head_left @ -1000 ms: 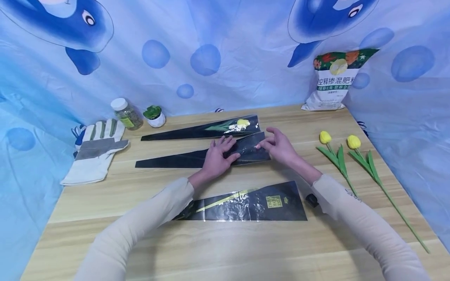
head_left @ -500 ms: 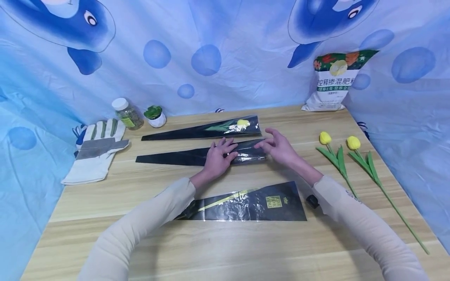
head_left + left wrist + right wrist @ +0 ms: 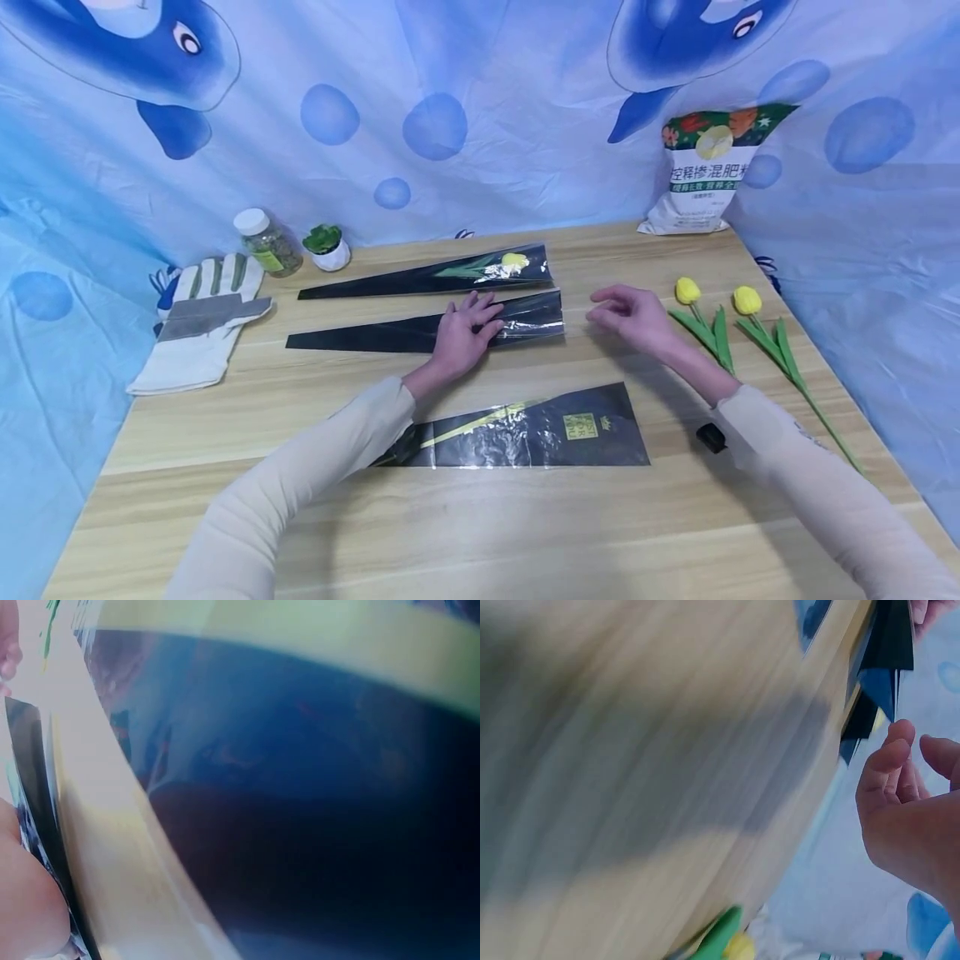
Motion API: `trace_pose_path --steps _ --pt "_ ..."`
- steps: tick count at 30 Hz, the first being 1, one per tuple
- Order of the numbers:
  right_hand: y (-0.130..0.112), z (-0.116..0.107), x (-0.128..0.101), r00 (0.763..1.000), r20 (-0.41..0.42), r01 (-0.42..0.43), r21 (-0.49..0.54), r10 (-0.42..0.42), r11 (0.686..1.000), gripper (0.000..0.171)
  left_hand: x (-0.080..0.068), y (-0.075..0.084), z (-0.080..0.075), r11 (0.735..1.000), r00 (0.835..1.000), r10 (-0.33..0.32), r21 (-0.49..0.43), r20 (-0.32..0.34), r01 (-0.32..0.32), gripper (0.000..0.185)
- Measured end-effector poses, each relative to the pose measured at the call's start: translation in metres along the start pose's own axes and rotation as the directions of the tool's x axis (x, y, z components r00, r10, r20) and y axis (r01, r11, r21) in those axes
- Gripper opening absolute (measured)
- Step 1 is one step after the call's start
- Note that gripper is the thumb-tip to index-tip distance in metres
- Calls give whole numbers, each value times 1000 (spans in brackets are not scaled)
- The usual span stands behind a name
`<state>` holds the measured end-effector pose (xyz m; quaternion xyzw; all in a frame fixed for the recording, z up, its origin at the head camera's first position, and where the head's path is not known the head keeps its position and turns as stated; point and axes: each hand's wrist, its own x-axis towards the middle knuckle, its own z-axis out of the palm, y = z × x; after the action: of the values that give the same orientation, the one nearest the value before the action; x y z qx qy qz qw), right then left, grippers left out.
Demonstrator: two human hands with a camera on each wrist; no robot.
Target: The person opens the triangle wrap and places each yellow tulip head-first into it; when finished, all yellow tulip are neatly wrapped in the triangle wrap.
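Three long black cone-shaped flower sleeves lie on the wooden table (image 3: 487, 533). My left hand (image 3: 465, 329) rests flat, fingers straight, on the middle sleeve (image 3: 375, 335), which looks empty. My right hand (image 3: 626, 312) hovers just right of that sleeve's wide end, fingers relaxed, holding nothing; in the right wrist view the right hand (image 3: 900, 787) shows loosely curled fingers. The far sleeve (image 3: 427, 279) holds a yellow tulip. The near sleeve (image 3: 525, 429) lies between my forearms. Two loose yellow tulips (image 3: 701, 321) (image 3: 772, 350) lie just right of my right hand.
A white and grey work glove (image 3: 198, 325) lies at the left edge. A capped jar (image 3: 266, 242) and a small potted plant (image 3: 327, 247) stand at the back left, a fertiliser bag (image 3: 705, 171) at the back right. Blue fabric walls the table in.
My right hand let go of the middle sleeve's wide end and moved right, toward the loose tulips. The sleeve now lies flat. My left hand stays on it.
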<state>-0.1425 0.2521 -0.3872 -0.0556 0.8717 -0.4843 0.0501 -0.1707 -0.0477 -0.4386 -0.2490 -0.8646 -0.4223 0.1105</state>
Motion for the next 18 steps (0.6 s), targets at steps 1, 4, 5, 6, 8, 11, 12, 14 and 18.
trace_pose_path --steps 1,4,5,6,8,11,12,14,18 --pt "2 -4 -4 1000 -8 3 -3 -3 1000 38 0 0 0 1000 1000 3 -3 -6 -3 32" --pt "6 -17 -18 1000 -27 -1 -33 0 999 32 -2 1 0 1000 1000 8 -18 -22 -8 31" --pt "7 -22 -23 999 -33 2 -47 -4 999 30 -2 1 0 1000 1000 10 -18 -26 -10 31" --pt "8 -27 -29 999 -41 8 -65 -10 998 28 -2 0 1 1000 1000 11 -17 -30 -11 31" --pt "12 -37 -41 998 -53 13 -108 -19 994 26 -3 0 1 1000 999 9 -18 -30 -10 31" --pt "17 -56 -61 997 -78 9 -180 -23 984 23 -3 -2 0 1000 1000 9 -12 -28 -9 31" --pt "20 -63 -67 996 -84 5 -202 -22 979 22 -3 -2 -1 1000 1000 8 -12 -28 -9 32" --pt "25 -75 -81 995 -97 -23 -244 -1 969 21 -3 -3 0 1000 999 10 -12 -32 -10 32" --pt "38 -94 -103 993 -106 -90 -308 60 947 23 -3 -5 0 1000 999 10 -16 -43 -11 32"
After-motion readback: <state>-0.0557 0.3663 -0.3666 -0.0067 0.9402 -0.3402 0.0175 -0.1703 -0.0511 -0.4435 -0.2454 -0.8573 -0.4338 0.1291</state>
